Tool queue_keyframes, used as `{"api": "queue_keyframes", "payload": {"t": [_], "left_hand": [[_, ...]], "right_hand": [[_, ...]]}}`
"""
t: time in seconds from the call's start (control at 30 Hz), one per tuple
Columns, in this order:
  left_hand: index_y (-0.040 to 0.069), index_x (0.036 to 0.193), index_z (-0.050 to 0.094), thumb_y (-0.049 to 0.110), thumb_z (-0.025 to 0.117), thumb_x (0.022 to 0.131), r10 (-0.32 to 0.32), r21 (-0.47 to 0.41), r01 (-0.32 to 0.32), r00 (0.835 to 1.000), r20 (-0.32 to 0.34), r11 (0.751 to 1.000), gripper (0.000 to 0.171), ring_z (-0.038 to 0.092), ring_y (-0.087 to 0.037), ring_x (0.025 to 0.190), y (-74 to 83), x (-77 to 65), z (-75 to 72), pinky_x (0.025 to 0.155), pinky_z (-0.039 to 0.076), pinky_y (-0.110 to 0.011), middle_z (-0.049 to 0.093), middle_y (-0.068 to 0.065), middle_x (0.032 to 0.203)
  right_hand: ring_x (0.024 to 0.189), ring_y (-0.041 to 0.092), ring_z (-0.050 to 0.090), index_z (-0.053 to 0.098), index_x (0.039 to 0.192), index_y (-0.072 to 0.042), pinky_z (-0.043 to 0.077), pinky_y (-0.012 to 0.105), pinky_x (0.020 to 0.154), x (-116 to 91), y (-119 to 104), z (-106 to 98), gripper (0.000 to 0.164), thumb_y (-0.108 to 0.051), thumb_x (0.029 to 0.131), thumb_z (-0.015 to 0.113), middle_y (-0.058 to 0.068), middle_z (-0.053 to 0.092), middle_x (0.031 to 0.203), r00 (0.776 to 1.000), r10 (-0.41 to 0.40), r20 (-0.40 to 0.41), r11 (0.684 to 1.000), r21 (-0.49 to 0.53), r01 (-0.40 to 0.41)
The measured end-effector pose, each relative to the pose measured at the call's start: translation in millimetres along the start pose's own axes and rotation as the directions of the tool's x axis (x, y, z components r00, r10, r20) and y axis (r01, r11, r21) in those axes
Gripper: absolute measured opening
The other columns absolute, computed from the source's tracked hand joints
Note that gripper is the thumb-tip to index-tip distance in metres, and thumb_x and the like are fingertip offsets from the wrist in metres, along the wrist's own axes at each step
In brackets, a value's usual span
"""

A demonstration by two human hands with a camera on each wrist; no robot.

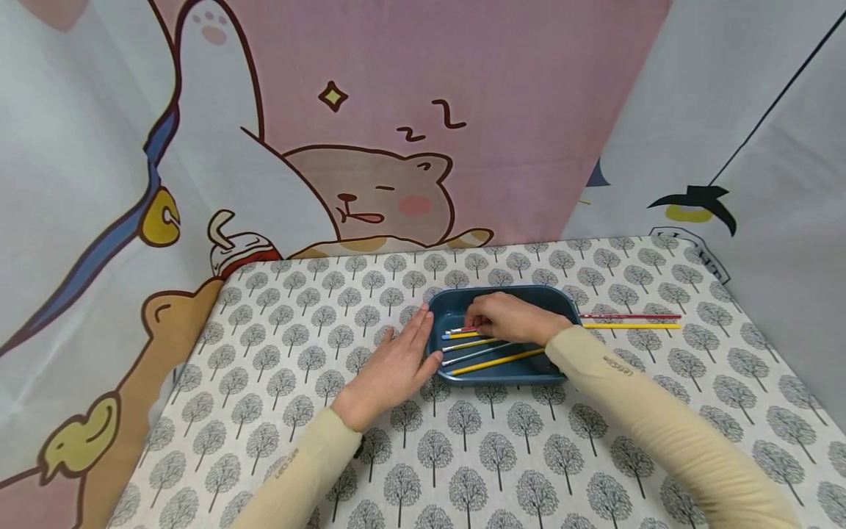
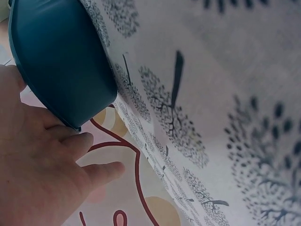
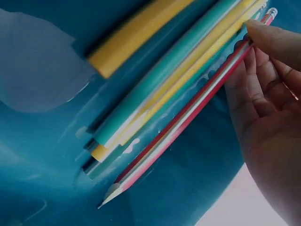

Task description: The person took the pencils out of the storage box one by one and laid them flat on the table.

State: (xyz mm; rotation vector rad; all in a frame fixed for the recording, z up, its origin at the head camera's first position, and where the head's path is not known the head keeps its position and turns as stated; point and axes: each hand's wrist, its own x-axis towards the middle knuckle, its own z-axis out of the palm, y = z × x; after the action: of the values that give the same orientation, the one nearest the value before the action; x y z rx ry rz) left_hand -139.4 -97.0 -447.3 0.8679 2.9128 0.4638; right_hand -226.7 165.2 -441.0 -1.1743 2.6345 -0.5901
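Note:
A dark blue plastic tray (image 1: 502,380) stands on the tree-patterned cloth. My left hand (image 1: 393,367) rests against its left end, fingers fairly straight, some touching the rim; the left wrist view shows that hand (image 2: 42,160) beside the tray wall (image 2: 66,61). Inside the tray, my right hand (image 1: 512,316) pinches a red-and-white striped pencil (image 3: 183,120) between thumb and fingers near its eraser end. Its sharpened tip points away from the hand. Alongside lie a yellow pencil (image 1: 499,361), a teal pencil (image 3: 155,84) and several others, partly overlapping.
To the right of the tray, a red stick (image 1: 634,317) and a yellow stick (image 1: 634,326) extend side by side over the cloth; their left ends reach the tray's side. A cartoon-printed curtain (image 1: 529,110) hangs behind the table.

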Motion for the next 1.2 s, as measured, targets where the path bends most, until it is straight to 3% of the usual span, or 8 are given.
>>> {"api": "queue_keyframes", "payload": {"t": [0.53, 0.9, 1.2], "left_hand": [[0.000, 0.164, 0.018, 0.047, 0.034, 0.111, 0.004, -0.004, -0.004, 1.000, -0.004, 1.000, 0.073, 0.025, -0.032, 0.156, -0.5, 0.9, -0.2, 0.119, 0.027, -0.064, 0.012, -0.014, 0.173], [0.001, 0.165, 0.017, 0.046, 0.034, 0.111, 0.008, 0.006, -0.008, 1.000, -0.002, 1.000, 0.072, 0.024, -0.031, 0.156, -0.4, 0.3, -0.3, 0.119, 0.028, -0.064, 0.012, -0.014, 0.173], [0.001, 0.165, 0.017, 0.046, 0.035, 0.111, 0.005, 0.006, -0.005, 1.000, -0.008, 1.000, 0.072, 0.025, -0.031, 0.156, -0.2, -0.1, 0.0, 0.119, 0.029, -0.064, 0.013, -0.015, 0.173]], "right_hand": [[0.091, 0.009, 0.065, 0.078, 0.107, -0.011, 0.057, 0.034, 0.081, -7, -7, -20, 0.015, -0.003, 0.096, 0.072, -0.004, 0.072, 0.104, 0.999, 0.013, -0.045, 0.998, 0.058, -0.011], [0.088, 0.010, 0.065, 0.078, 0.109, -0.008, 0.056, 0.034, 0.079, -9, -16, -33, 0.015, -0.003, 0.096, 0.072, 0.002, 0.073, 0.104, 0.997, 0.025, -0.071, 0.998, 0.063, -0.020], [0.094, 0.012, 0.065, 0.078, 0.111, -0.011, 0.057, 0.035, 0.083, -15, -24, -44, 0.017, -0.004, 0.096, 0.072, -0.003, 0.072, 0.106, 0.994, 0.036, -0.106, 0.997, 0.068, -0.029]]}}
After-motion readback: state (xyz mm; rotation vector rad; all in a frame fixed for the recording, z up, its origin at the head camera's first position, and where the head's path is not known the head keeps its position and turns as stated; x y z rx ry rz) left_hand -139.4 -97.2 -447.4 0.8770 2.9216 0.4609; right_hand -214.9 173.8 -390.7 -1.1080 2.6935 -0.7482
